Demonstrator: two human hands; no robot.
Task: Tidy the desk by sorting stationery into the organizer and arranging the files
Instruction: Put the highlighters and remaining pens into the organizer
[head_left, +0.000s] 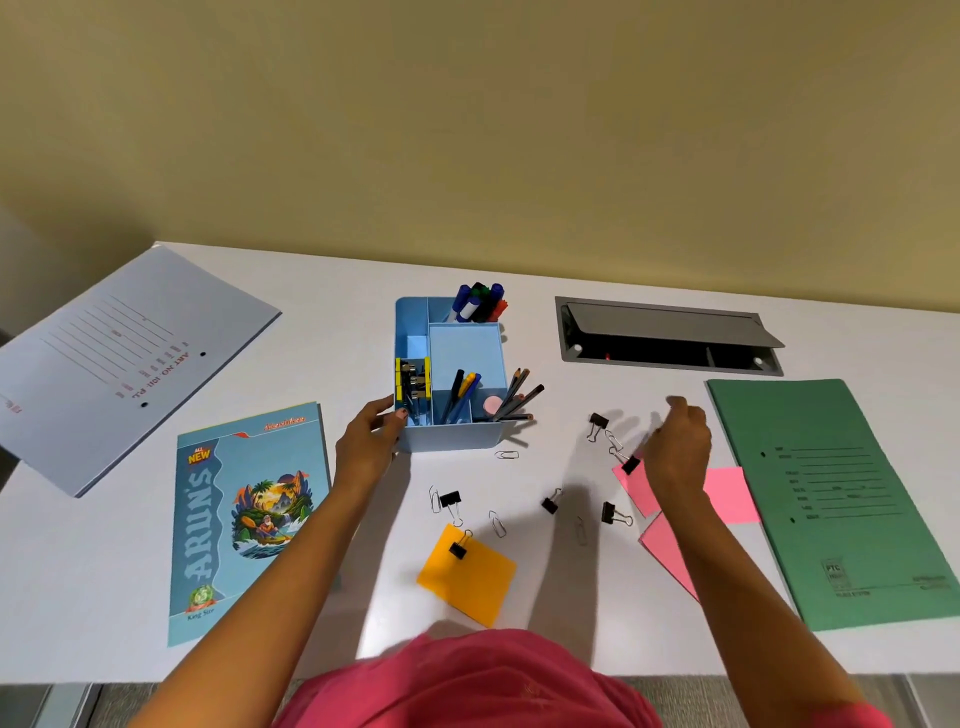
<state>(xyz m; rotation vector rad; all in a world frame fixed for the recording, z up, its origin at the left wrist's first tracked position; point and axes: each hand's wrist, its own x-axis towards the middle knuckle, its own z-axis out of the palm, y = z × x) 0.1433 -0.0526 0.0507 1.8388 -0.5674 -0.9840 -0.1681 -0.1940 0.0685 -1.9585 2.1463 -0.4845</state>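
A light-blue organizer (452, 432) stands mid-desk with markers (478, 302) at the back, pens (460, 397) and pencils (519, 401) in front. My left hand (370, 441) grips its front-left corner, thumb on the front wall. My right hand (678, 441) has curled fingers and appears to pinch a black binder clip (631, 464) at the corner of a pink note (727, 493). Several other binder clips (449, 500) and paper clips (506, 454) lie scattered in front. One clip sits on an orange note (467, 577). A green file (831, 499) lies right, a pale file (119, 364) far left.
A blue notebook (244, 519) lies left of my left arm. An open grey cable hatch (670, 338) is set into the desk behind my right hand. A second pink note (670, 551) pokes out under my right forearm. The wall runs along the desk's back edge.
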